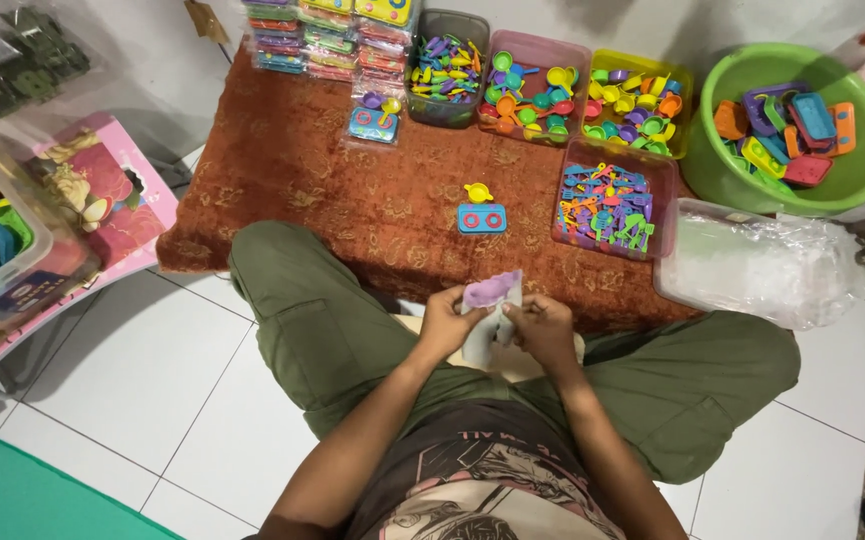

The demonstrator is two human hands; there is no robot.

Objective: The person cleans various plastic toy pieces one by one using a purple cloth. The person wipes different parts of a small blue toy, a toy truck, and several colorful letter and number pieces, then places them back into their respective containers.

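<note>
Bare rug (pixel 353 190) ahead of knees, broken only by small blue toy (pixel 482 217) with yellow piece (pixel 478 192). Far edge walled by bins (pixel 538 85) and packet stacks (pixel 328 35). Right side blocked: pink bin (pixel 613 205), bag pile (pixel 753 260), green basin (pixel 803 125). Left: white tiles (pixel 143 370).

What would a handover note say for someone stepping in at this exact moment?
Left hand and right hand both grip a small clear bag with a purple card at its top, held over the lap.
On the brown cloth: a blue toy stove with a yellow pot, loose, not in the bag.
Bins of small plastic toys and a green basin sit beyond; finished packs are stacked far left; spare bags lie right.
Left: stove and pot unbagged.
</note>
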